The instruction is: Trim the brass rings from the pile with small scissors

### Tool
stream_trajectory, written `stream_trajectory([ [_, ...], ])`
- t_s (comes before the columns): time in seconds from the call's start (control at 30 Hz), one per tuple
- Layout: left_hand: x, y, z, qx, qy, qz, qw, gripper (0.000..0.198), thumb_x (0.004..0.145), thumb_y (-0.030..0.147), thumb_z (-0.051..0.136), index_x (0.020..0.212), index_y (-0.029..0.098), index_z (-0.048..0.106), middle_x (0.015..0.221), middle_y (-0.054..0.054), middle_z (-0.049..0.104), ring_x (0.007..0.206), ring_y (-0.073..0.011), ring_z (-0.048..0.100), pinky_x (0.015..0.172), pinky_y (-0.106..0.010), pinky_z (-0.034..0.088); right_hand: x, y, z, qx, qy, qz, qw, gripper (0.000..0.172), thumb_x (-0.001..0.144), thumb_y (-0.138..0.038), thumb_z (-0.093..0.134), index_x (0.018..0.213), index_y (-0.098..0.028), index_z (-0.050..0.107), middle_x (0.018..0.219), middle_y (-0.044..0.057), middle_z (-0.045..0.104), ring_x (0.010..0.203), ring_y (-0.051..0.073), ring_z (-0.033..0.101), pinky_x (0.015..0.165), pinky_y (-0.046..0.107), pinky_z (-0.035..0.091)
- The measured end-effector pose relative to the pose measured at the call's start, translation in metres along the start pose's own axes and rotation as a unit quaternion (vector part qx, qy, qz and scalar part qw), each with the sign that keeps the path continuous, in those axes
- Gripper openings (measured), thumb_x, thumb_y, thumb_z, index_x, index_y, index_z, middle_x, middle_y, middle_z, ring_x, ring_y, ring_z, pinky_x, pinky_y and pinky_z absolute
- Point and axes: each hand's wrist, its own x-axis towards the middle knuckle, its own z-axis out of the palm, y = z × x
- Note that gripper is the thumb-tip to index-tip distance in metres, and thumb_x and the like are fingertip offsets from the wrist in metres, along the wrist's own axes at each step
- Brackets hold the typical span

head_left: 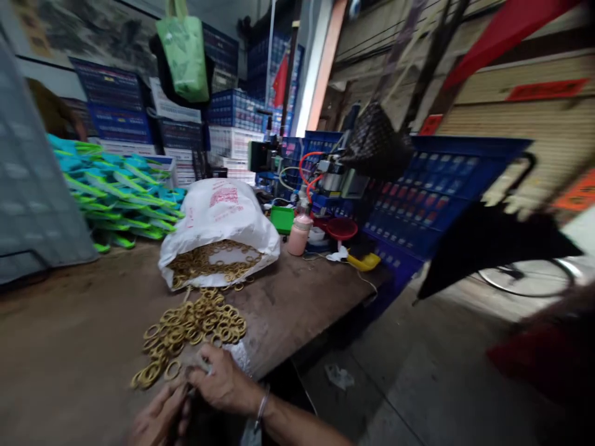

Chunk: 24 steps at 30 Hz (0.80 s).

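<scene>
A heap of brass-coloured rings lies on the brown worktable, spilling from a white plastic sack lying on its side with more rings in its mouth. My right hand is at the table's near edge beside the heap, fingers curled in a pinch on something small that I cannot make out. My left hand is at the bottom edge, close under the right, fingers curled toward the same spot; what it holds is hidden.
A pink bottle, a red bowl, a green box and a machine with red hoses stand at the table's far end. Blue crates stand to the right, stacked green and blue pieces to the left. Bare floor lies right of the table.
</scene>
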Motion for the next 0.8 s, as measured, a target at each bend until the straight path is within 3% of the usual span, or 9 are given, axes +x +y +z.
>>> stream_trajectory([
  [0.1,-0.020,0.004,0.016,-0.034,-0.052,0.039,0.997,0.039,0.052,0.047,0.071,0.065,0.016,0.050,0.045,0.006,0.049,0.035,-0.0050,0.041,0.034,-0.014,0.029,-0.002,0.000,0.000,0.032,-0.012,-0.011,0.999,0.009,0.076,-0.024,0.042,0.073,-0.018,0.048,0.066,-0.006,0.045,0.063,0.007,0.042,0.057,0.017,0.034],
  [0.2,-0.028,0.009,0.023,-0.033,-0.068,0.070,0.995,0.032,0.064,0.044,0.064,0.066,0.016,0.049,0.047,0.006,0.046,0.035,-0.0027,0.036,0.034,-0.013,0.023,0.000,0.004,0.000,0.024,-0.015,-0.026,0.999,0.013,0.078,-0.026,0.041,0.070,-0.018,0.046,0.064,-0.005,0.045,0.061,0.009,0.042,0.058,0.019,0.035],
  [0.6,-0.039,0.007,0.015,-0.035,-0.078,0.111,0.990,0.033,0.070,0.048,0.056,0.072,0.017,0.046,0.054,0.006,0.045,0.038,-0.0025,0.034,0.036,-0.014,0.019,-0.002,-0.001,-0.001,0.041,-0.037,-0.025,0.998,0.025,0.080,-0.041,0.038,0.072,-0.018,0.047,0.060,-0.003,0.048,0.055,0.010,0.044,0.052,0.020,0.037],
  [0.8,-0.043,0.011,0.013,-0.036,-0.058,0.121,0.990,0.033,0.069,0.047,0.058,0.070,0.018,0.044,0.054,0.006,0.046,0.038,-0.0024,0.034,0.036,-0.015,0.019,-0.009,0.009,0.001,-0.111,-0.058,-0.093,0.988,0.012,0.076,-0.017,0.037,0.077,-0.020,0.048,0.064,-0.001,0.053,0.059,0.012,0.049,0.056,0.021,0.035],
])
